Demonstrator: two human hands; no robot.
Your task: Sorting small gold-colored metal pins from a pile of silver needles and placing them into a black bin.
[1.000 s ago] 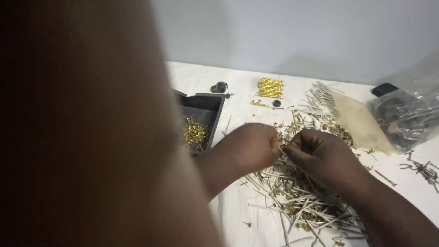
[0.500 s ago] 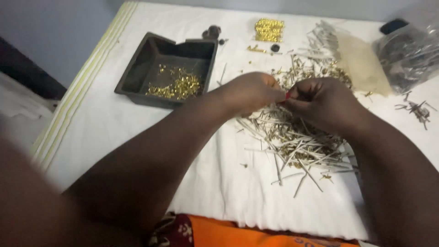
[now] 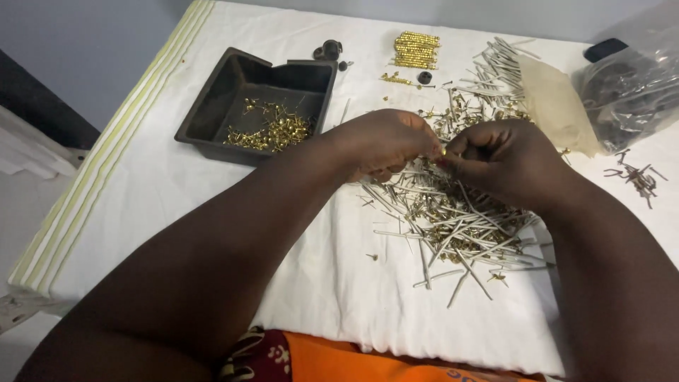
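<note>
Between our two sets of fingertips sits a small gold piece (image 3: pixel 443 151), pinched from both sides just above the pile of silver pins (image 3: pixel 453 212). Left hand (image 3: pixel 382 143) closes on it from the left, right hand (image 3: pixel 506 161) from the right, tips touching; neither is nearer. Long axis too small to tell. Black tray (image 3: pixel 212 106) of gold pieces lies well left on the white-covered bench (image 3: pixel 318 283).

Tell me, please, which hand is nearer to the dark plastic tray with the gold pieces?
Left. The left hand is just right of the dark tray, close to its corner. The right hand is farther right, over the pile of silver pins.
</note>
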